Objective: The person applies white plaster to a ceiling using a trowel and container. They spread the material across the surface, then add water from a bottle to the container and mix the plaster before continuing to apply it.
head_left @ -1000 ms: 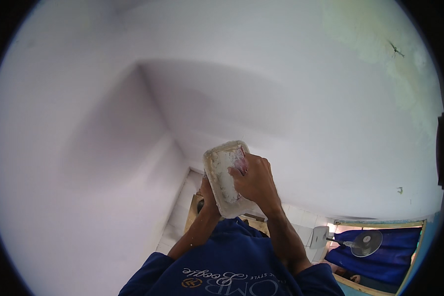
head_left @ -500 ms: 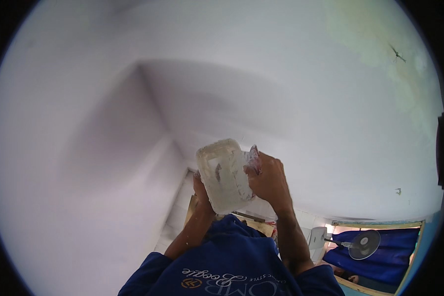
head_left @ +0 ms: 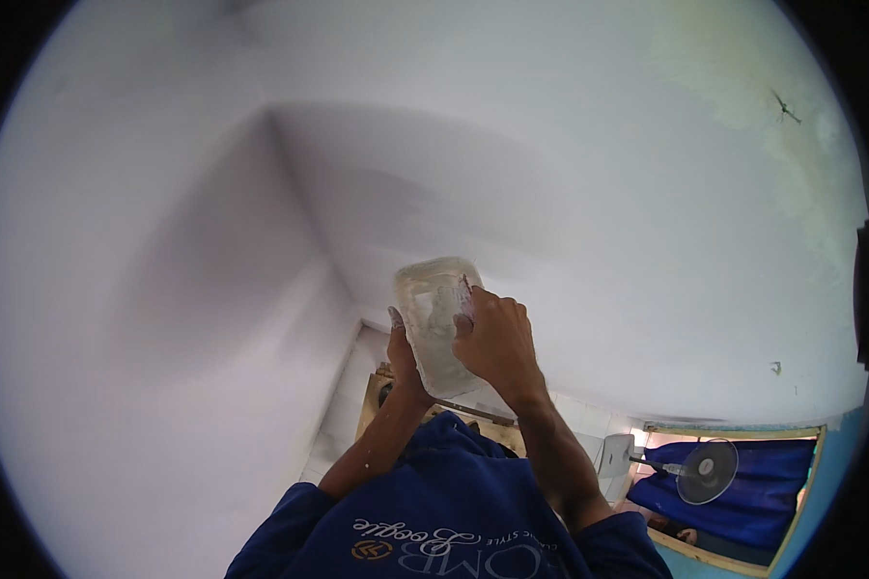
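Note:
A translucent plastic tub point(head_left: 423, 333), tilted and smeared with whitish paste, is held up in front of my chest. My left hand point(head_left: 405, 365) is wrapped round its left side, thumb up along the wall and the other fingers mostly hidden behind it. Closed over the tub's right side, my right hand point(head_left: 498, 340) grips a putty knife point(head_left: 465, 295) by its reddish handle, which is stained white. My fist hides most of the knife's blade, so I cannot tell how far it reaches into the tub.
White walls point(head_left: 193, 405) meet in a corner ahead, with shadows across them. Greenish patches mark the upper right. At lower right, a fan point(head_left: 710, 471) stands before a wood-framed opening with a blue curtain point(head_left: 777, 482). Wooden furniture point(head_left: 369, 405) shows below my hands.
My right hand has moved left with the putty knife, from beside the tub's right rim to over it. The tub has shifted slightly up and right.

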